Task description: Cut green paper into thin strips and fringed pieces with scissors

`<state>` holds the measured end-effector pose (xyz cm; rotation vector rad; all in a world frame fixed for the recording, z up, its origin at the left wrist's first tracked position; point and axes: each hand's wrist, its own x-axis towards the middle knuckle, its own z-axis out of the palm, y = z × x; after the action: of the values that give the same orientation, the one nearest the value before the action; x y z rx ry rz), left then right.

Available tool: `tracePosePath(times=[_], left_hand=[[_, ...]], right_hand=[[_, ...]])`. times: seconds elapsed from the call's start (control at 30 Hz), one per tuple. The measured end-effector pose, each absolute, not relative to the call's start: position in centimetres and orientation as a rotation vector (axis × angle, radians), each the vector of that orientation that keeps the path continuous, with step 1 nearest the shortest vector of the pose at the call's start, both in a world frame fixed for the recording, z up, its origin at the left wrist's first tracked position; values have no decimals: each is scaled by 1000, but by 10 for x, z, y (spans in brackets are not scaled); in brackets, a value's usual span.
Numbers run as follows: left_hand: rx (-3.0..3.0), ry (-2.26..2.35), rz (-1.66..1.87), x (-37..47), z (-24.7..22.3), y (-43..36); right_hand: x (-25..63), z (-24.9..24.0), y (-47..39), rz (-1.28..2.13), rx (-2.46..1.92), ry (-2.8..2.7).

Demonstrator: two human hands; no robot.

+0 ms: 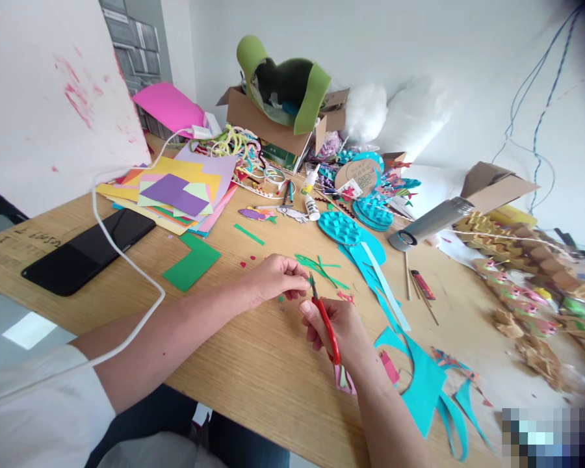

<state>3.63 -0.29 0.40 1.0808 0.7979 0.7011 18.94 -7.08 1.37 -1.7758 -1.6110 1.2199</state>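
My right hand (338, 325) is closed around a pair of scissors (327, 328) with red handles, its narrow blades pointing up and away from me. Just left of the blade tips, my left hand (280, 283) pinches a tiny piece of green paper (310, 281), mostly hidden by the fingertips. Behind both hands lie thin green paper strips (322, 265). Small red paper dots (244, 264) and a few green bits are scattered by the left hand. A larger green paper sheet (192, 263) with a cut-out corner rests farther left.
A black phone (88, 250) and stacked coloured paper (175, 195) lie at left, with a white cable (127, 260) crossing over. Glue bottles (312, 208), blue scalloped pieces (341, 227), a grey cylinder (431, 224) and blue scraps (424, 383) occupy the back and right. A cardboard box (273, 127) stands behind.
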Motion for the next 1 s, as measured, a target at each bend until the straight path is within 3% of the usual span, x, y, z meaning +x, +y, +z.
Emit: tracePosePath(times=[1.0], left_hand=[[1061,781,704,35,3,-2]], right_hand=[[189,16,-71,1240,-1761,-1585]])
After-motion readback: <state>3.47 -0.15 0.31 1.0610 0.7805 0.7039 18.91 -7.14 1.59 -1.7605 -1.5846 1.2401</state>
